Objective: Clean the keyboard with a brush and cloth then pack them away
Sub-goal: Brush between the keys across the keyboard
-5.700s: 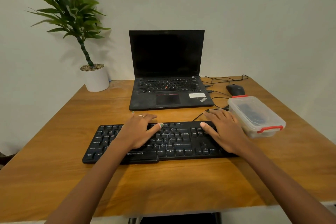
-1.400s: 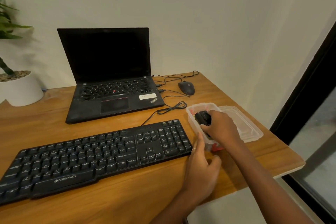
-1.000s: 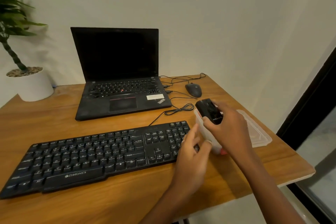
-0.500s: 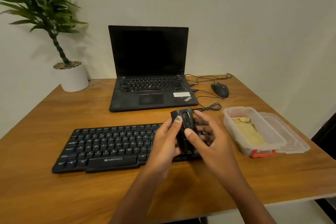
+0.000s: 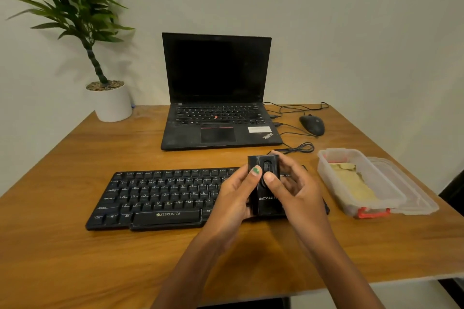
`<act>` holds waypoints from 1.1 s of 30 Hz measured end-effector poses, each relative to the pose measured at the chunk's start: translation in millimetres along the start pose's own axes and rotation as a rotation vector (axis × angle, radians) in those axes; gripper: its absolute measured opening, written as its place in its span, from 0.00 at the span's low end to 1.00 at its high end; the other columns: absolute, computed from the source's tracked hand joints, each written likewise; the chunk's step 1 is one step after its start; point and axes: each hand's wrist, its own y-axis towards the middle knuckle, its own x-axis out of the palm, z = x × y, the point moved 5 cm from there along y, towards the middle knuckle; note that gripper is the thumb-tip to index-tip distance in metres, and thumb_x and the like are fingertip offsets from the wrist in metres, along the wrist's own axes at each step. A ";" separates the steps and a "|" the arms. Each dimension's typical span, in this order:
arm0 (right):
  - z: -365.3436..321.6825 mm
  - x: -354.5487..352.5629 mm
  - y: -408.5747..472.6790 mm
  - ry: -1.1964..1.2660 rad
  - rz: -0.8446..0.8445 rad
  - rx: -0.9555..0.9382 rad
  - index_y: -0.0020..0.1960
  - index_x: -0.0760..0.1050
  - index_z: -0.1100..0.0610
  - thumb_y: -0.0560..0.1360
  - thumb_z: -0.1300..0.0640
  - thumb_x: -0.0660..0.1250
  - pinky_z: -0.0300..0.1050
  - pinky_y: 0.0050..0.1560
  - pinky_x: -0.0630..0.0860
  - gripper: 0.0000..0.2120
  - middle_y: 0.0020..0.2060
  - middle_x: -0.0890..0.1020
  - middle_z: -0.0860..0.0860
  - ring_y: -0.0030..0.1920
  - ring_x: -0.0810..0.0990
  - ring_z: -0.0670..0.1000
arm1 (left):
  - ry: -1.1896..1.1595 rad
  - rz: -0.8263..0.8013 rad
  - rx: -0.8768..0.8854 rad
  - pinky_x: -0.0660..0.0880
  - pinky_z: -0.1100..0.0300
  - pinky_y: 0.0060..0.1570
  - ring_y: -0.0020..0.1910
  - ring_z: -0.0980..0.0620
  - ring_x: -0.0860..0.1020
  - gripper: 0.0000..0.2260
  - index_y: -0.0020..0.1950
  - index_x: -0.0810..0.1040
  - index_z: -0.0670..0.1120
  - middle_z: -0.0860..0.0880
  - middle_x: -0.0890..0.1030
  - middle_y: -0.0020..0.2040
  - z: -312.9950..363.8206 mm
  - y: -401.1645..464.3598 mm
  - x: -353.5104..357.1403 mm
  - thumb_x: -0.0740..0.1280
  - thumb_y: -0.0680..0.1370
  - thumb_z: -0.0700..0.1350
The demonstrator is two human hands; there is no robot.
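Note:
A black keyboard (image 5: 160,195) lies across the wooden desk (image 5: 75,258) in front of me. Above its right end I hold a flat black brush case (image 5: 267,198) upright in both hands. My left hand (image 5: 236,198) grips its left side with the thumb on the front. My right hand (image 5: 298,193) grips the right side, and its thumb presses the oval slider on the front. No bristles show. To the right stands an open clear plastic box (image 5: 326,170) with red clips. A yellowish cloth (image 5: 354,183) lies inside it.
The box's lid (image 5: 411,193) lies beside it near the desk's right edge. A black laptop (image 5: 218,98) stands open behind the keyboard, with a mouse (image 5: 312,124) and loose cables (image 5: 296,148) to its right. A white potted plant (image 5: 110,103) stands at the back left.
My right hand took the black case out of the open box and carried it left over the keyboard. My left hand joined it, and both thumbs now sit on the case's front.

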 end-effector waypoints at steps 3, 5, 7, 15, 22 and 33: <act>1.8 0.2 0.2 -0.021 0.036 -0.011 0.62 0.72 0.48 0.74 0.58 0.67 0.38 0.47 0.78 0.17 0.52 0.81 0.45 0.50 0.80 0.41 | -0.018 -0.010 0.003 0.81 0.56 0.49 0.53 0.53 0.83 0.10 0.49 0.82 0.58 0.53 0.85 0.50 -0.8 0.2 1.4 0.63 0.74 0.52; 0.4 0.9 -0.1 -0.055 0.050 -0.030 0.63 0.72 0.48 0.75 0.57 0.67 0.36 0.47 0.78 0.17 0.51 0.80 0.44 0.50 0.79 0.38 | -0.014 -0.006 -0.005 0.81 0.54 0.52 0.56 0.51 0.82 0.12 0.55 0.80 0.56 0.51 0.85 0.53 -1.1 0.5 1.9 0.62 0.74 0.52; -0.3 1.8 -0.4 -0.106 0.059 -0.055 0.64 0.71 0.50 0.75 0.56 0.66 0.31 0.46 0.76 0.17 0.51 0.79 0.42 0.49 0.78 0.35 | -0.002 -0.009 -0.012 0.80 0.52 0.54 0.57 0.50 0.81 0.15 0.61 0.78 0.53 0.50 0.84 0.56 -0.5 0.6 3.3 0.62 0.76 0.52; 4.1 0.8 -0.7 -0.214 0.115 -0.104 0.62 0.71 0.53 0.74 0.48 0.62 0.31 0.51 0.74 0.18 0.52 0.79 0.45 0.52 0.78 0.40 | 0.019 -0.017 -0.020 0.81 0.54 0.51 0.56 0.50 0.82 0.16 0.62 0.77 0.51 0.48 0.84 0.55 -4.4 -1.0 7.1 0.61 0.76 0.51; 4.3 -1.8 0.4 -0.175 0.165 -0.117 0.57 0.73 0.51 0.72 0.43 0.62 0.36 0.49 0.76 0.18 0.47 0.81 0.45 0.49 0.79 0.42 | 0.057 -0.019 -0.003 0.81 0.59 0.45 0.53 0.53 0.83 0.14 0.61 0.77 0.51 0.49 0.85 0.53 -7.3 -1.2 9.8 0.60 0.78 0.50; 16.2 -14.4 -7.4 0.090 -0.023 0.108 0.65 0.68 0.50 0.70 0.46 0.65 0.44 0.48 0.80 0.25 0.52 0.81 0.49 0.52 0.81 0.45 | 0.088 0.048 0.101 0.79 0.64 0.44 0.50 0.57 0.83 0.11 0.61 0.77 0.51 0.53 0.85 0.51 0.7 11.0 18.2 0.58 0.82 0.47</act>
